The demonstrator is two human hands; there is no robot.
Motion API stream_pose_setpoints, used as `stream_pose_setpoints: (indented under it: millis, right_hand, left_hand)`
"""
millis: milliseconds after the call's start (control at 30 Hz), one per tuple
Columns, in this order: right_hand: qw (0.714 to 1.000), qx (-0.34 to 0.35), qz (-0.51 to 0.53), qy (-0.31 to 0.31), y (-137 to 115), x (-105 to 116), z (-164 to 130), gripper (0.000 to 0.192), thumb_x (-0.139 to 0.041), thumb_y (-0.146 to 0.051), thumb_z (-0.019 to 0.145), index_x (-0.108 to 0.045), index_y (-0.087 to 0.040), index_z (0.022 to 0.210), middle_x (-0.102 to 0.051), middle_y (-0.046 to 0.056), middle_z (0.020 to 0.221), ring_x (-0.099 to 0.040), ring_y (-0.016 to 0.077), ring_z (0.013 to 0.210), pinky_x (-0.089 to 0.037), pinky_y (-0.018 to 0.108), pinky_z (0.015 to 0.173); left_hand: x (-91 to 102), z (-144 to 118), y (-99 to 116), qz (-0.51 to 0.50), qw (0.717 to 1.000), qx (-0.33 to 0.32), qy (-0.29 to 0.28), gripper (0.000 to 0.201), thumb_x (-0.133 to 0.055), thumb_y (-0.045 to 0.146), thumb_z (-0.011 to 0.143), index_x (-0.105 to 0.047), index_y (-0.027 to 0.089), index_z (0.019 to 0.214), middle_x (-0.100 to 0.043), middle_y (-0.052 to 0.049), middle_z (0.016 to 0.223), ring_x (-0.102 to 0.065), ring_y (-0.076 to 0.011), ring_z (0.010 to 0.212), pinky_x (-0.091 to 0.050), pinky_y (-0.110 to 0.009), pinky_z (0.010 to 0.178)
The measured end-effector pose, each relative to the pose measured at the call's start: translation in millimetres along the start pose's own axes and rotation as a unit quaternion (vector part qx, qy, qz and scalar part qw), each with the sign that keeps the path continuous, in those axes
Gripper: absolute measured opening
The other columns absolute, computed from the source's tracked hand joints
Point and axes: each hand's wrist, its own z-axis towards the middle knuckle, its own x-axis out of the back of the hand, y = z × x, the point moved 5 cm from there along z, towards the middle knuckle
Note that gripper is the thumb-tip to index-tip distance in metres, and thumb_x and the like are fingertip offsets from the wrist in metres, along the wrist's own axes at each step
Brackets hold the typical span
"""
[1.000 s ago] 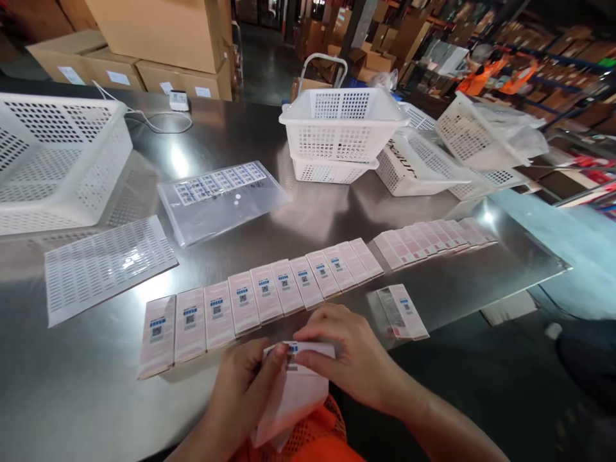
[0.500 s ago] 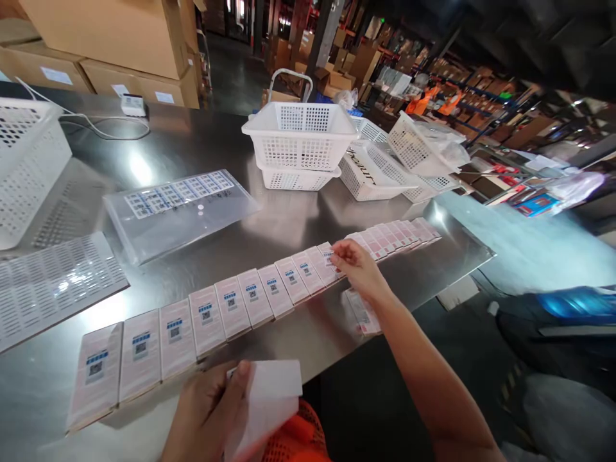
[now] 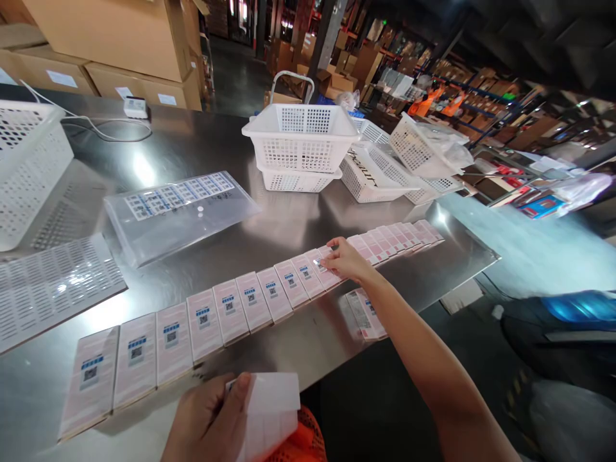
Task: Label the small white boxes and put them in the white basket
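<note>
A long row of flat pale pink boxes [image 3: 203, 324] lies across the metal table, overlapping slightly. Those from the left end up to my right hand bear stickers with a blue band and a square code. My right hand [image 3: 344, 258] has its fingertips pinched at the edge of a sticker [image 3: 318, 264] on one of these boxes. Nearer the bottom edge, my left hand [image 3: 212, 417] grips a folded white label sheet [image 3: 272, 401], thumb on top. Its fingers underneath are hidden. Farther right, the pink boxes [image 3: 385, 239] show no coded sticker.
Another pink box [image 3: 366, 313] lies at the table's near edge, partly behind my right forearm. White perforated baskets [image 3: 303, 144] stand at the back. A clear plastic sleeve [image 3: 183, 224] with printed labels and a slotted sheet [image 3: 58, 289] lie left. Cardboard cartons [image 3: 110, 38] are stacked behind.
My right hand has moved slightly left, and the sticker at its fingertips has shifted left onto the box. My left hand and the label sheet are slightly lower in view.
</note>
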Motion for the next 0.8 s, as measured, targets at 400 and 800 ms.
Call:
stream_pose_setpoints:
  millis: [400, 800]
  right_hand:
    - [0.977, 0.081, -0.134, 0.142, -30, 3, -36, 0.043, -0.081, -0.034, 0.064, -0.056, -0.022, 0.097, -0.056, -0.002, 0.077, -0.057, 0.0184, 0.075, -0.044, 0.03, 0.071]
    - [0.841, 0.528, -0.115, 0.039, -76, -103, -172, 0.02, -0.068, -0.021, 0.088, -0.068, -0.03, 0.105, -0.072, -0.001, 0.087, -0.063, 0.0199, 0.08, -0.045, 0.04, 0.076]
  left_hand:
    - [5.9, 10, 19, 0.009, 0.998, -0.067, 0.01, 0.052, -0.049, 0.055, 0.088, -0.037, 0.02, 0.051, -0.038, 0.004, 0.048, -0.039, -0.0109, 0.048, -0.028, -0.024, 0.048]
    - [0.5, 20, 33, -0.066, 0.994, -0.086, -0.008, 0.059, -0.036, 0.064, 0.093, -0.049, 0.022, 0.053, -0.057, -0.003, 0.057, -0.052, -0.0178, 0.056, -0.046, -0.027, 0.054]
